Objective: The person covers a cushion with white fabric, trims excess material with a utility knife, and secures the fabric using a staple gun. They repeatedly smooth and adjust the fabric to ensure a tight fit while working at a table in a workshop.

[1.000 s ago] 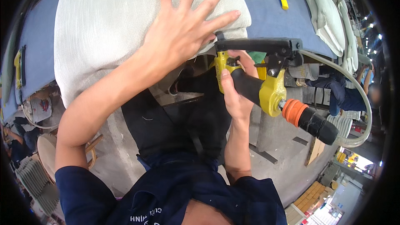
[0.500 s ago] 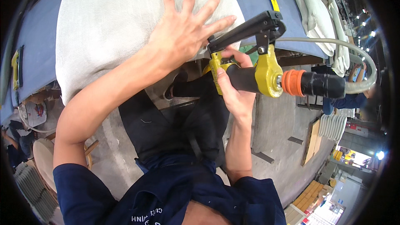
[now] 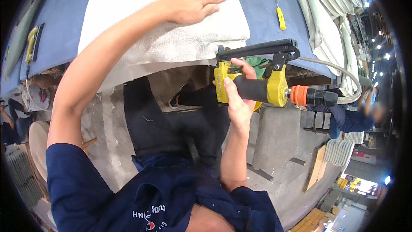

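Observation:
My left hand (image 3: 189, 6) lies flat with fingers spread on a white woven-cloth piece (image 3: 128, 30), whose near edge hangs over the front of the blue-covered table (image 3: 56, 30). In my right hand (image 3: 239, 109) is a yellow and black pneumatic staple gun (image 3: 277, 87), my fingers wrapped around its black grip. The gun is held sideways in front of the table's edge, its long black magazine uppermost. An orange and black coupling (image 3: 300, 95) joins its end to a clear air hose (image 3: 358, 87). Nothing shows between my left palm and the cloth.
A screwdriver with a yellow handle (image 3: 280, 18) lies right of the cloth, other hand tools beyond it. Whitish padded pieces (image 3: 315, 28) are piled at the table's right. Another yellow staple gun (image 3: 31, 45) lies at the left. A co-worker (image 3: 354, 118) sits at the far right.
My left hand has slid farther from me across the cloth, away from the staple gun. The staple gun sits a little lower in view, still in my right hand. More tabletop shows at the top.

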The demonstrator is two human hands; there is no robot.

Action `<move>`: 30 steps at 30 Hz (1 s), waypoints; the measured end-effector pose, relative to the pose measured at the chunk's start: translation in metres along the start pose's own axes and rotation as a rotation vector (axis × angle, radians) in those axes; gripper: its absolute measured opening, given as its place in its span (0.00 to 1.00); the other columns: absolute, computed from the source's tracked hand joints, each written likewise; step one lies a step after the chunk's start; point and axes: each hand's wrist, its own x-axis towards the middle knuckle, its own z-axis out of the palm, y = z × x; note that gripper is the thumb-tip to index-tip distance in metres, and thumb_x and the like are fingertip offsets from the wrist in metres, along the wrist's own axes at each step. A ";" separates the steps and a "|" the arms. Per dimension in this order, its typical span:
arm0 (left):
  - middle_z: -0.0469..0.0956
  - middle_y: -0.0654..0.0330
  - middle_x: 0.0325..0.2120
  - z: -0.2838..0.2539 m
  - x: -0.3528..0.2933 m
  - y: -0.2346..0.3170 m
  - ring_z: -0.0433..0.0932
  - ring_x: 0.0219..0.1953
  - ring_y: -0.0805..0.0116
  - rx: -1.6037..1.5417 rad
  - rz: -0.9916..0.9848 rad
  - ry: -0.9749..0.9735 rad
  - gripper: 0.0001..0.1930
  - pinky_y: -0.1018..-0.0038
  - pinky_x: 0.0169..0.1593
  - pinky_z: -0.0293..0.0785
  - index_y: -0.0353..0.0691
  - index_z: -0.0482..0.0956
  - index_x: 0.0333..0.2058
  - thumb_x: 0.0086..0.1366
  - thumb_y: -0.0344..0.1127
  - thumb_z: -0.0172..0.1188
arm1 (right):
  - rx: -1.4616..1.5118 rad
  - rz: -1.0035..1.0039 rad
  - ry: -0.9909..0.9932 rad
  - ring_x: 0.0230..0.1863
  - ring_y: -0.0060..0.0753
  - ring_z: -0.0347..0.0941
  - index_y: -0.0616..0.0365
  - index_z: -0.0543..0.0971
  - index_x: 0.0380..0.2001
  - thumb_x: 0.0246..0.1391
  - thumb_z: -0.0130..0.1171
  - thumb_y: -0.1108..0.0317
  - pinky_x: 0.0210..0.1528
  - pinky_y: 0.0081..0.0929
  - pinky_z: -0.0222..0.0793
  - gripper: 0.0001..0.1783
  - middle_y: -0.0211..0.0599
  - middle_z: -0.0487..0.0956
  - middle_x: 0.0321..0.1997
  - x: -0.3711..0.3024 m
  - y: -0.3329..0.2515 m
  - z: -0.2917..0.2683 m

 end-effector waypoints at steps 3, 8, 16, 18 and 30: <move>0.61 0.51 0.75 -0.005 -0.019 0.027 0.60 0.73 0.34 -0.065 -0.019 0.088 0.33 0.24 0.67 0.57 0.72 0.60 0.77 0.76 0.57 0.53 | -0.182 -0.112 0.000 0.70 0.41 0.65 0.59 0.80 0.57 0.53 0.63 0.79 0.75 0.43 0.56 0.26 0.42 0.73 0.66 -0.002 0.003 -0.002; 0.58 0.59 0.78 -0.043 -0.041 0.061 0.53 0.79 0.37 -0.135 -0.035 -0.032 0.26 0.23 0.73 0.48 0.80 0.62 0.75 0.80 0.58 0.46 | -0.237 -0.121 0.046 0.70 0.40 0.66 0.62 0.79 0.58 0.57 0.63 0.79 0.76 0.41 0.55 0.23 0.43 0.73 0.65 -0.006 0.004 0.008; 0.57 0.57 0.78 -0.047 -0.067 0.069 0.54 0.78 0.39 -0.126 0.013 -0.025 0.32 0.25 0.71 0.54 0.80 0.63 0.74 0.73 0.55 0.59 | -0.278 -0.135 0.003 0.66 0.38 0.69 0.63 0.78 0.58 0.58 0.61 0.82 0.71 0.41 0.63 0.23 0.43 0.73 0.65 -0.001 0.010 0.018; 0.57 0.57 0.78 -0.050 -0.068 0.070 0.54 0.78 0.39 -0.095 0.021 -0.038 0.34 0.25 0.71 0.54 0.79 0.63 0.74 0.72 0.54 0.61 | -0.265 -0.154 0.003 0.66 0.38 0.69 0.63 0.77 0.57 0.58 0.61 0.82 0.71 0.41 0.63 0.22 0.43 0.73 0.64 0.002 0.010 0.021; 0.54 0.54 0.79 -0.056 -0.070 0.065 0.56 0.78 0.41 -0.031 0.075 -0.066 0.25 0.27 0.69 0.58 0.59 0.81 0.64 0.68 0.48 0.60 | -0.311 -0.164 -0.022 0.55 0.30 0.75 0.60 0.80 0.55 0.57 0.65 0.81 0.61 0.30 0.70 0.21 0.36 0.80 0.56 0.002 -0.001 0.038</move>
